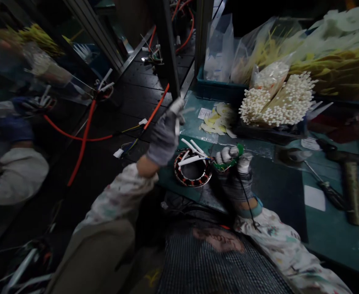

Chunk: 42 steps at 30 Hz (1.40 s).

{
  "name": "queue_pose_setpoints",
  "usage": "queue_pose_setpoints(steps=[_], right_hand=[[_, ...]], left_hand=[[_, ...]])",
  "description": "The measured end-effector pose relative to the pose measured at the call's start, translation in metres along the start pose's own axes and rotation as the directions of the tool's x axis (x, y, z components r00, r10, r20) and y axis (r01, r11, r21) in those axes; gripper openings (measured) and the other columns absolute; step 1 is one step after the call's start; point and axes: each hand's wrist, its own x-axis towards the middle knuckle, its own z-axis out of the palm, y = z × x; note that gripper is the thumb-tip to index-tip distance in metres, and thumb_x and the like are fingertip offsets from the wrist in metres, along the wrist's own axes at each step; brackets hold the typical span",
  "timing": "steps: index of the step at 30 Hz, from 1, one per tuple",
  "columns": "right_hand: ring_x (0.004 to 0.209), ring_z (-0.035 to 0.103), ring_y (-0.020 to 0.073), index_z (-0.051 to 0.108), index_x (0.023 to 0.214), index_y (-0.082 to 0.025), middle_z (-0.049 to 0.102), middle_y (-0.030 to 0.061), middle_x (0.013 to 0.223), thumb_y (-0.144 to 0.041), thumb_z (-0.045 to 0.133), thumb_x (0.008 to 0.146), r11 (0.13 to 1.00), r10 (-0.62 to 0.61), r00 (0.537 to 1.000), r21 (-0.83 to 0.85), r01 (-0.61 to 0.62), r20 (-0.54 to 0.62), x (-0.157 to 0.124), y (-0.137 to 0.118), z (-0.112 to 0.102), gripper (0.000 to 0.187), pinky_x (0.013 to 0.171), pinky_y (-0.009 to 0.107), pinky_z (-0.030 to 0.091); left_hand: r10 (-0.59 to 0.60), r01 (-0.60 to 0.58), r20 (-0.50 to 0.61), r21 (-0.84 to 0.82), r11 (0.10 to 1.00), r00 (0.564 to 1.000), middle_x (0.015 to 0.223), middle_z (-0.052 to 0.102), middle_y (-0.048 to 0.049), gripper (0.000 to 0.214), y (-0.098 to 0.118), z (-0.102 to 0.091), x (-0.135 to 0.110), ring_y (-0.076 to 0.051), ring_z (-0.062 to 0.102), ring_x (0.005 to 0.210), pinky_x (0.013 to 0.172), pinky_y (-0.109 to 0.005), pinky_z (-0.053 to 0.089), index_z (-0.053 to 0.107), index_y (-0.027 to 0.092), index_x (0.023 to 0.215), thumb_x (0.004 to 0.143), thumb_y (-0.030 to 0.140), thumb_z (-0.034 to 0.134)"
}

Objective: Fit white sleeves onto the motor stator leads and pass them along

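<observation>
Head view, bench. Hands apart, both in grey knit gloves. A wound stator ring (193,173) lies flat on a green bench mat (167,179) between them, with orange and copper windings around its bore. White sleeved leads (194,152) rise from the ring and fan toward the right hand. Left hand (163,139) raised just left of the ring and apart from it, fingers closed on a short white strip (176,108) standing up past the fingertips. Right hand (234,173) just right of the ring, fingers curled around a small green-and-white piece (228,161), too small to identify; a thin black wire (246,200) runs down past that wrist. Patterned sleeves (118,196) cover both forearms. Far right of the ring: pale paper offcuts (217,120), bundles of white-tipped wires (274,102), bagged yellow wires (335,69) and a blue plastic crate (216,89). Near right: a screwdriver (329,195) on the bench. Left of the bench, an orange cable (84,139) lies across a dark slatted surface. Far left, apart from these hands, a co-worker's dark blue glove (15,128) and white sleeve (16,175).
</observation>
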Motion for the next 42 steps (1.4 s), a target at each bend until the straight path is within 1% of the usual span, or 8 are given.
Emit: queue_pose_setpoints(steps=[7,11,18,22,28,33,38,42], right_hand=[[0.062,0.036,0.0143,0.054,0.081,-0.029,0.032,-0.0048,0.077,-0.07,0.082,0.084,0.997,0.056,0.998,0.06,-0.058,0.035,-0.002,-0.006,-0.005,0.05,0.062,0.027,0.052],[0.063,0.032,0.0138,0.053,0.079,-0.028,0.029,-0.0046,0.078,-0.069,0.085,0.081,0.997,0.063,0.998,0.048,-0.063,0.008,-0.002,-0.009,-0.006,0.052,0.061,0.025,0.05],[0.059,0.031,0.0156,0.052,0.079,-0.029,0.031,-0.0053,0.071,-0.073,0.077,0.087,0.995,0.015,0.999,-0.095,-0.012,0.036,-0.01,-0.008,-0.001,0.051,0.055,0.031,0.044],[0.062,0.045,0.0164,0.061,0.083,-0.029,0.049,-0.0039,0.072,-0.07,0.074,0.091,0.965,-0.063,0.995,-0.25,0.079,0.072,-0.02,-0.008,-0.008,0.044,0.061,0.033,0.048],[0.095,0.073,0.023,0.074,0.127,-0.037,0.079,0.0015,0.112,-0.035,0.07,0.102,0.636,-0.018,0.9,-0.69,0.346,0.435,-0.024,-0.021,-0.012,0.025,0.088,0.042,0.06],[0.102,0.071,0.0344,0.078,0.129,-0.03,0.079,0.0124,0.115,-0.029,0.063,0.103,0.164,0.137,0.761,-0.772,0.614,0.634,-0.019,-0.008,-0.001,0.03,0.089,0.053,0.057],[0.093,0.068,0.0338,0.08,0.124,-0.023,0.08,0.0162,0.108,-0.03,0.062,0.103,-0.113,0.179,0.678,-0.67,0.734,0.713,-0.022,0.006,-0.005,0.029,0.08,0.05,0.055],[0.097,0.069,0.0313,0.082,0.118,-0.024,0.081,0.0122,0.106,-0.043,0.06,0.106,-0.105,0.174,0.608,-0.6,0.793,0.774,-0.016,0.003,-0.005,0.031,0.085,0.047,0.057]], left_hand=[[0.475,-0.484,0.116,0.345,0.804,0.872,0.117,0.077,-0.0098,0.043,0.019,0.021,-0.144,-0.027,0.069,0.123,0.128,-0.048,0.038,0.063,0.021,0.139,0.104,0.046,0.061],[0.492,-0.528,0.196,0.384,0.758,0.848,0.116,0.081,-0.0043,0.03,0.01,0.025,-0.152,-0.021,0.07,0.121,0.13,-0.045,0.035,0.067,0.022,0.133,0.107,0.034,0.059],[0.201,-0.246,0.151,0.416,0.876,0.968,0.112,0.082,0.0017,0.045,0.033,0.021,-0.16,-0.027,0.069,0.123,0.119,-0.058,0.044,0.064,0.045,0.14,0.099,0.031,0.074],[0.293,-0.308,0.112,0.501,0.809,0.95,0.103,0.083,0.0007,0.05,0.033,0.019,-0.168,-0.022,0.073,0.109,0.105,-0.044,0.052,0.064,0.043,0.145,0.1,0.02,0.068],[0.569,-0.597,0.184,0.298,0.745,0.801,0.115,0.084,-0.0008,0.031,0.007,0.002,-0.157,-0.018,0.075,0.115,0.094,-0.033,0.057,0.074,0.03,0.128,0.103,0.018,0.06],[0.608,-0.611,0.083,0.007,0.792,0.789,0.102,0.085,-0.001,0.014,-0.006,-0.014,-0.145,-0.019,0.079,0.105,0.092,-0.03,0.063,0.076,0.025,0.113,0.101,0.026,0.069],[0.03,0.022,0.117,-0.42,0.907,0.993,0.1,0.083,-0.0052,0.026,-0.009,-0.03,-0.13,-0.018,0.081,0.091,0.087,-0.032,0.067,0.076,0.025,0.103,0.106,0.043,0.058],[-0.33,0.447,0.322,-0.428,0.785,0.887,0.136,0.074,-0.0156,0.067,-0.019,-0.023,-0.09,-0.032,0.074,0.122,0.099,-0.045,0.066,0.063,0.019,0.14,0.086,0.054,0.082]])
